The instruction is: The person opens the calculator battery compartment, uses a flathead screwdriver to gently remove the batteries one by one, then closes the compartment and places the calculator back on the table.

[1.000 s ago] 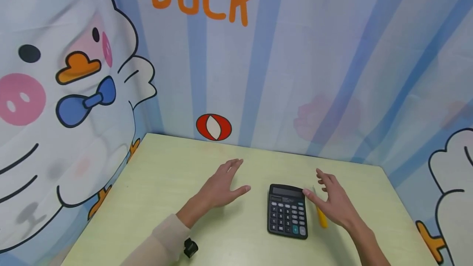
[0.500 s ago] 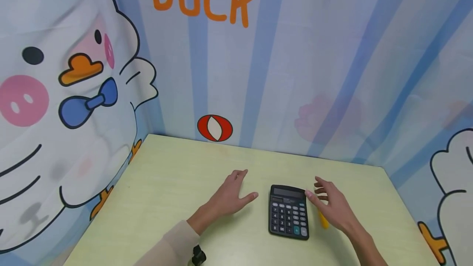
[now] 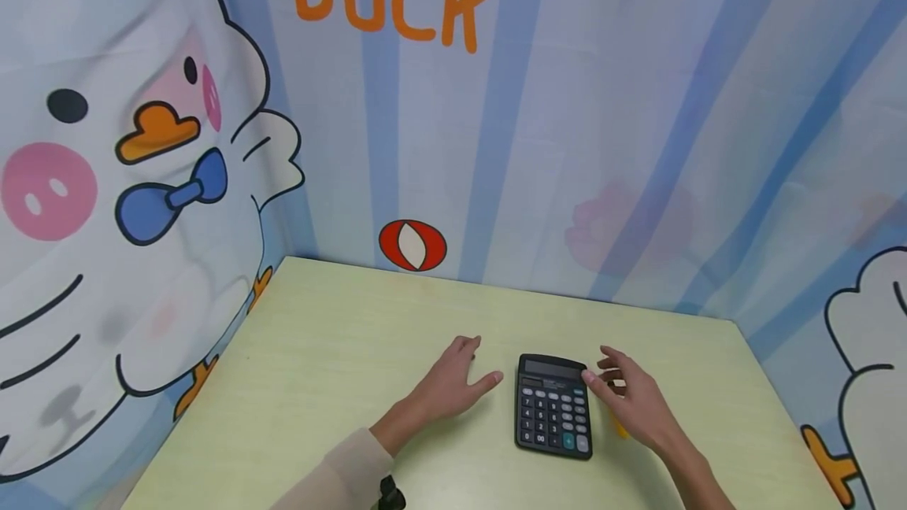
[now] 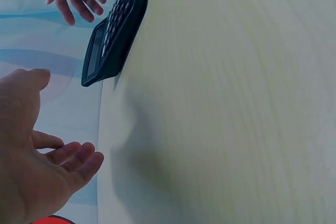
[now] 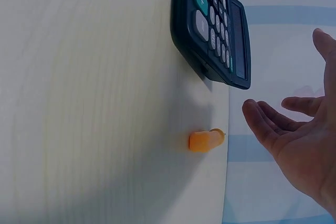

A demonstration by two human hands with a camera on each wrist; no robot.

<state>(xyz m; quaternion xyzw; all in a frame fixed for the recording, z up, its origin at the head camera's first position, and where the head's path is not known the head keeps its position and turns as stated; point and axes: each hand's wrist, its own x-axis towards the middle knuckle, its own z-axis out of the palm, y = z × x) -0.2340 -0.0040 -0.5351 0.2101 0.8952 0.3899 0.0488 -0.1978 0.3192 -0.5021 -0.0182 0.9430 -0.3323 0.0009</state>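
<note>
A black calculator [image 3: 553, 408] lies on the pale table, its screen toward the back. Left of it hovers my left hand [image 3: 453, 388], thumb spread from the loosely bent fingers, holding nothing. Over the table at the calculator's right side is my right hand [image 3: 634, 400], its thumb overlapping the calculator's upper right corner in the head view. The right wrist view shows that hand's palm [image 5: 307, 150] with nothing in it. A slim tool's orange-yellow handle [image 5: 206, 140] lies on the table beside the calculator; the right hand mostly covers it in the head view.
The pale yellow-green table [image 3: 340, 321] ends at a printed duck curtain [image 3: 538, 140] behind and on both sides. A small black device [image 3: 391, 494] sits at the left sleeve [image 3: 350, 467].
My left hand has come nearer the calculator, moving right and toward the front. My right hand has lowered slightly, covering more of the tool. The calculator and tool stay put.
</note>
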